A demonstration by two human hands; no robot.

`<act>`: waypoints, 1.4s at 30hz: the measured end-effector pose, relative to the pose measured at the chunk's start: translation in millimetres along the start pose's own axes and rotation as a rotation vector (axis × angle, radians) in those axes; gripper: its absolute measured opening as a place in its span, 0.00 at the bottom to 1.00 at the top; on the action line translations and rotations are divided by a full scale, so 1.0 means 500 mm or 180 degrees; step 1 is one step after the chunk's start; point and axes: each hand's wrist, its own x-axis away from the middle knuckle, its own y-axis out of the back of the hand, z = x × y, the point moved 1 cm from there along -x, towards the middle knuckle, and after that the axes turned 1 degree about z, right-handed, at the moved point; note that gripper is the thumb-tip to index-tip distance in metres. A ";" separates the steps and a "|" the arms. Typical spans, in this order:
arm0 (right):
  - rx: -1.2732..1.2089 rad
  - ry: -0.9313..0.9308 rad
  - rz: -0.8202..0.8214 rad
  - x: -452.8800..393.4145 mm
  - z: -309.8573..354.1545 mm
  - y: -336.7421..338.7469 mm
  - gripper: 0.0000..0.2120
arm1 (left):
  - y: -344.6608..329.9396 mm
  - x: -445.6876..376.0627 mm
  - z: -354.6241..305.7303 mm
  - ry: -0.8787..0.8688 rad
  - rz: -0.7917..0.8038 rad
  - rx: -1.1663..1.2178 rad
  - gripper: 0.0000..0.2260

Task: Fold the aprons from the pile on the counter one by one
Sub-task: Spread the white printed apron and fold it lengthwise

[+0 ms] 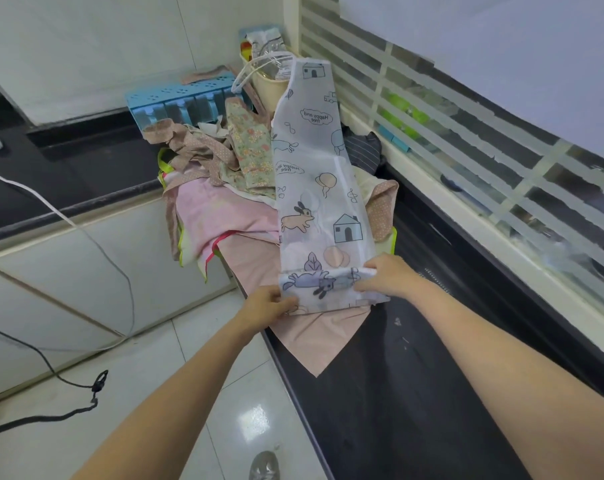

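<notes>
We are rolling the printed apron [314, 188] from its near end; left hand [269, 301] and right hand [392, 275] fingers are pinching the fold, next turning it toward 12 o'clock.

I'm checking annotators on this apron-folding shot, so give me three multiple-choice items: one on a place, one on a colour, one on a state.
1. Where does the blue rack stand?
A. behind the apron pile
B. on the floor
C. on the window sill

2. What colour is the counter?
A. white
B. black
C. green

3. How is the printed white apron now?
A. hung on a hook
B. crumpled into a ball
C. a long strip, near end turned over

Key: A, it sits past the pile; B, dark stone; C, left hand and right hand pinch the fold.
</notes>
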 end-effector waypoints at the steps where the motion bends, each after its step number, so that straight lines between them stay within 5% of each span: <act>1: -0.0289 -0.0110 -0.0229 -0.001 -0.008 0.003 0.14 | 0.001 -0.008 0.001 0.0095 -0.0160 0.0036 0.09; 5: -0.1463 -0.0535 -0.0832 -0.015 -0.032 -0.020 0.13 | 0.008 -0.040 0.003 0.0370 -0.0414 0.0131 0.17; 13: -0.0414 -0.1223 -0.1096 -0.025 -0.010 -0.097 0.20 | 0.022 -0.061 0.017 0.0283 -0.0604 -0.0177 0.20; 16: -0.0322 -0.1254 -0.1140 -0.028 -0.007 -0.104 0.20 | 0.027 -0.052 -0.040 -0.0006 -0.1159 -0.1712 0.10; 18: -0.0317 -0.1256 -0.1131 -0.025 -0.007 -0.103 0.19 | 0.006 -0.045 -0.071 -0.0857 -0.1470 -0.2786 0.15; 21: -0.0472 -0.1243 -0.1096 -0.022 -0.010 -0.099 0.18 | -0.054 -0.045 -0.061 -0.2493 -0.0620 -0.3506 0.21; 24: 0.0174 -0.0780 -0.1437 -0.005 0.002 -0.087 0.16 | -0.065 -0.058 -0.026 -0.1763 0.0543 -0.4120 0.29; 27: 0.1355 0.0567 -0.1182 0.012 0.000 -0.101 0.30 | -0.059 -0.062 -0.028 -0.1376 0.0814 -0.4327 0.32; 30: 0.1996 0.0756 -0.0005 0.021 -0.018 -0.129 0.44 | -0.061 -0.066 -0.026 -0.1383 0.0730 -0.4309 0.32; 37: 0.2181 0.0657 0.0183 -0.005 -0.010 -0.101 0.35 | -0.038 -0.080 -0.038 -0.1104 0.0740 -0.3789 0.37; 40: 0.1679 0.0694 0.0112 -0.002 0.016 -0.064 0.29 | -0.007 -0.075 -0.074 -0.0929 0.0447 -0.2299 0.34; 42: 0.1471 0.0757 0.0105 0.002 0.031 -0.035 0.26 | 0.021 -0.078 -0.090 -0.0856 -0.0407 -0.1167 0.25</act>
